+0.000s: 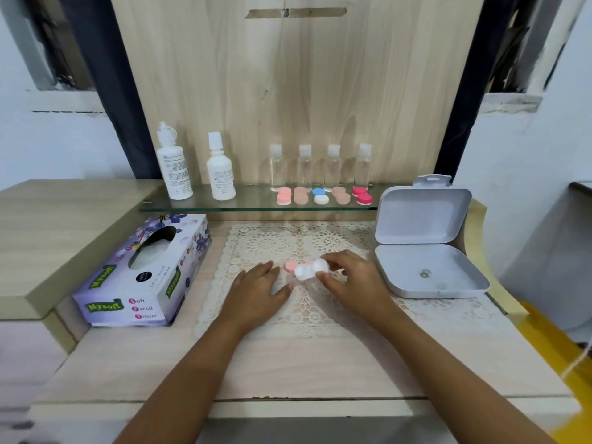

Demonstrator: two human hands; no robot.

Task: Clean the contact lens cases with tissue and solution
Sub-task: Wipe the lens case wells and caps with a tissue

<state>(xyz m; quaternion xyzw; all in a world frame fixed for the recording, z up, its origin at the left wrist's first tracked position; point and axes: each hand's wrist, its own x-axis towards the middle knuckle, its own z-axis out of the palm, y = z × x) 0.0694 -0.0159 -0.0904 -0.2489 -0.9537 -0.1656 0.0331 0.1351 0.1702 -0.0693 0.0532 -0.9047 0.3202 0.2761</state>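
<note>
A white contact lens case [310, 269] lies on the lace mat [256, 245], and my right hand [349, 280] pinches its right end between thumb and fingers. A pink cap [291, 266] sits just left of the case. My left hand [259, 290] rests flat on the mat beside it, fingers relaxed, holding nothing. The tissue box [144, 274] stands at the left of the table. Two white solution bottles [174, 165] [220, 171] stand on the glass shelf [224, 203].
Several clear small bottles [320, 166] and several coloured lens cases [322, 195] line the shelf behind the mat. An open white plastic box [429, 270] sits at the right, close to my right hand. A raised wooden ledge [48, 232] borders the left.
</note>
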